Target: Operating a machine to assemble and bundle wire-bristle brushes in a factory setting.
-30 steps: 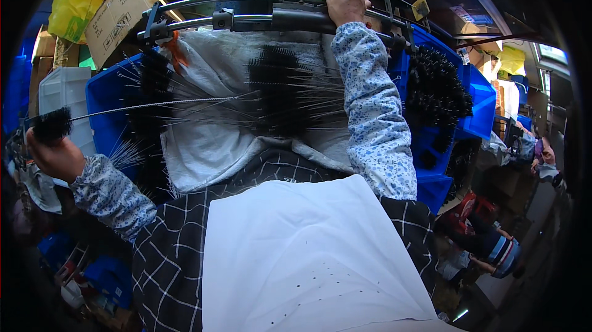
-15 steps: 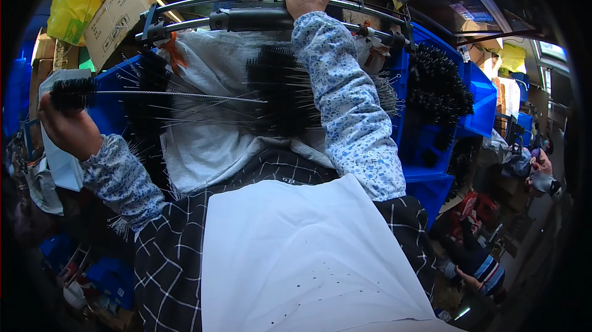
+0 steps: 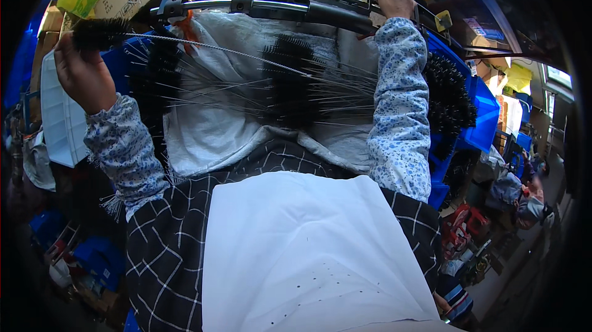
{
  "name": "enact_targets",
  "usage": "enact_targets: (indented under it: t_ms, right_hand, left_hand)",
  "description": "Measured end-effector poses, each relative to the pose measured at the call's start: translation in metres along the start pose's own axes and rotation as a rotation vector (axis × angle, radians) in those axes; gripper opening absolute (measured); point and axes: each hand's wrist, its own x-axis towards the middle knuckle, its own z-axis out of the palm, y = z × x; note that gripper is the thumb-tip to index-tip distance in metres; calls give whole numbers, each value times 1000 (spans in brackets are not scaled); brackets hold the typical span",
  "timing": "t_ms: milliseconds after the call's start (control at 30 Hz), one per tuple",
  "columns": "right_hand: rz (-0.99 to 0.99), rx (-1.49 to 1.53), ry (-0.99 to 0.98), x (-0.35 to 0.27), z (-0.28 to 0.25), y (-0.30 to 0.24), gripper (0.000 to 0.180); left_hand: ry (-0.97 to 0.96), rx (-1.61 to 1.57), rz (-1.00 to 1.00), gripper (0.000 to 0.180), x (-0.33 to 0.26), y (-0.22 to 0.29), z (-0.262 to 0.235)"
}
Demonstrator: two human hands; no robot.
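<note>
The right hand (image 3: 394, 0), grip unclear, was moved along the silver metal rail (image 3: 277, 6); left of it, the black bristly brush (image 3: 102, 33) pinched by the left hand (image 3: 87, 80) could be snagged by gray wires (image 3: 336, 90).

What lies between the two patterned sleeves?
In the head view: a white sheet with two bundles of black-bristled brushes. Another brush, held in the left hand, also reaches across from the left.
</note>
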Motion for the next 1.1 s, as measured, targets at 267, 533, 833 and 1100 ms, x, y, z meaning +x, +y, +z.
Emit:
enact_targets:
  t_ms: [267,533,833,1100]
  right_hand:
    - [-165,305,-431,-7,-56,47,23]
    - [-633,687,-673,-109,-96,-71,41]
    - [-198,173,111,-45,-5,-38,25]
    - [-210,25,20,-27,0,-48,30]
  left_hand:
    - [-329,-42,-190,22,-23,-27,37]
    - [-677,-110,-299,24,-114,-68,92]
    - [-356,1035,114,27,-16,-97,-60]
    - [-388,1182,-339,33,3,-109,-153]
